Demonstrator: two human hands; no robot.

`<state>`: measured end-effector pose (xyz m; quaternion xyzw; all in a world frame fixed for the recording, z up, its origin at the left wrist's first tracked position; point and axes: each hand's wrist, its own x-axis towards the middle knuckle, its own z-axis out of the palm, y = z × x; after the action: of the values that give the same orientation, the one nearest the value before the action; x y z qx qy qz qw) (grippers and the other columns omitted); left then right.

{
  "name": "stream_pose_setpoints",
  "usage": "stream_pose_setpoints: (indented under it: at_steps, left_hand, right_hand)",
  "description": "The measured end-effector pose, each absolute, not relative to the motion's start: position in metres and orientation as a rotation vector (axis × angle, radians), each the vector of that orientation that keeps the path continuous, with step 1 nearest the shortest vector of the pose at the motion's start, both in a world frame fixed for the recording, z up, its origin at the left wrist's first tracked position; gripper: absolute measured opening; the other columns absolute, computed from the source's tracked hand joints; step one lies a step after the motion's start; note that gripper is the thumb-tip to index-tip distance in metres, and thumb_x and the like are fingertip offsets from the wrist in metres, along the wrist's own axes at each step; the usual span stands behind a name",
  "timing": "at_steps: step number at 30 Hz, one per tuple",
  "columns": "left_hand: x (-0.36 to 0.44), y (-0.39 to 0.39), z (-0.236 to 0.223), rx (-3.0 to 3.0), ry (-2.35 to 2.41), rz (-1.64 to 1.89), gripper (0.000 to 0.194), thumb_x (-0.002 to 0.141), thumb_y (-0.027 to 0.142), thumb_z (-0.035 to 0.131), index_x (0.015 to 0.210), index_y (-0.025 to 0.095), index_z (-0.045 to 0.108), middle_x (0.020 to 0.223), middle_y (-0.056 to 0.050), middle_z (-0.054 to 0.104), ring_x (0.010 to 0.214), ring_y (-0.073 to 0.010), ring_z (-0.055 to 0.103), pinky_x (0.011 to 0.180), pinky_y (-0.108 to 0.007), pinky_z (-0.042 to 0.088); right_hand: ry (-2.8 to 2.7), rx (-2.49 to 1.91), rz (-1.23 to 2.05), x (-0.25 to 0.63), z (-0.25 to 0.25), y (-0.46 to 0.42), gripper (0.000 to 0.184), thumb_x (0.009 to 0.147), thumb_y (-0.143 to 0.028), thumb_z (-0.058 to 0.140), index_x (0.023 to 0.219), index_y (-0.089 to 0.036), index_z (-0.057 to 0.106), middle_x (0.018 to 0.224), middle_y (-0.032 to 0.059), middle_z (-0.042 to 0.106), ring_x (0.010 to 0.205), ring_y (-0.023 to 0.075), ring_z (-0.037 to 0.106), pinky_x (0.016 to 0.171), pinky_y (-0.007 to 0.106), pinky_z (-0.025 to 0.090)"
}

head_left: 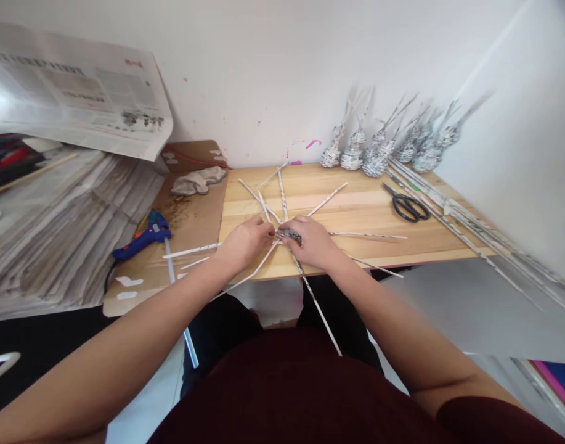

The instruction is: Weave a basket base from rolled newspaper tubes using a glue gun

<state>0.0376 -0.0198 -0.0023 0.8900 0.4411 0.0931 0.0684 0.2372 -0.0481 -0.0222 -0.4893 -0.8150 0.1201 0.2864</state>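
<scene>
Rolled newspaper strips (319, 302) spread outward like spokes from a small woven paper centre (289, 234) near the table's front edge. My right hand (315, 242) is closed over the right side of that centre, thumb and fingers gripping it. On its left side, my left hand (247, 242) has its fingertips pinched together at a paper strip (264, 205) beside the weave. The fingertips partly cover the middle, so the exact hold is hard to see. Some strips pass under my hands, and a few reach over the table edge towards my lap.
Black-handled scissors (406, 205) lie to the right, beside long paper rolls (467, 231). Several gourd-shaped woven paper pieces (353, 154) stand against the wall. At left are a blue glue gun (146, 239), gloves (199, 180) and a newspaper stack (79, 228).
</scene>
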Motion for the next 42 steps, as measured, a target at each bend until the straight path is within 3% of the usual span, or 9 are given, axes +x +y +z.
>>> stream_pose_setpoints:
  at_steps: [8,20,33,39,42]
  left_hand:
    - [0.04,-0.019,0.008,2.561,1.369,0.299,0.02,0.089,0.025,0.054,0.094,0.022,0.073,0.09,-0.004,0.069,0.083,-0.0194,0.064,0.077,-0.029,0.048]
    - [0.045,-0.014,0.003,2.561,1.276,0.376,0.015,0.086,0.023,0.057,0.086,0.018,0.071,0.087,-0.004,0.067,0.081,-0.0181,0.063,0.079,-0.029,0.049]
    - [0.044,-0.026,-0.008,2.652,1.099,0.57,0.018,0.094,0.018,0.046,0.089,0.018,0.063,0.081,-0.003,0.061,0.078,-0.0167,0.059,0.073,-0.027,0.046]
    - [0.042,-0.026,-0.012,2.647,1.006,0.649,0.021,0.098,0.023,0.044,0.086,0.018,0.061,0.091,-0.005,0.063,0.084,-0.0166,0.059,0.077,-0.027,0.047]
    - [0.041,-0.026,-0.015,2.713,0.998,0.627,0.022,0.099,0.025,0.044,0.086,0.018,0.061,0.087,-0.005,0.064,0.084,-0.0177,0.058,0.079,-0.029,0.046]
  right_hand:
    - [-2.187,-1.356,0.289,0.233,-0.02,-0.049,0.025,0.086,-0.022,0.06,0.109,-0.016,0.068,0.103,0.0098,0.066,0.098,0.0229,0.059,0.089,0.033,0.045]
    - [-2.153,-1.408,0.29,0.23,-0.021,-0.049,0.025,0.085,-0.023,0.061,0.108,-0.017,0.067,0.102,0.009,0.065,0.097,0.0227,0.058,0.087,0.033,0.044]
    - [-2.145,-1.484,0.229,0.223,-0.019,-0.049,0.02,0.084,-0.021,0.062,0.103,-0.017,0.066,0.098,0.0098,0.064,0.093,0.0239,0.058,0.081,0.033,0.044]
    - [-2.115,-1.494,0.255,0.221,-0.018,-0.049,0.019,0.084,-0.019,0.062,0.103,-0.019,0.065,0.1,0.0088,0.065,0.094,0.0236,0.058,0.081,0.033,0.043]
    - [-2.105,-1.488,0.27,0.224,-0.018,-0.049,0.016,0.084,-0.019,0.063,0.099,-0.021,0.066,0.095,0.0066,0.064,0.09,0.0222,0.058,0.077,0.031,0.042]
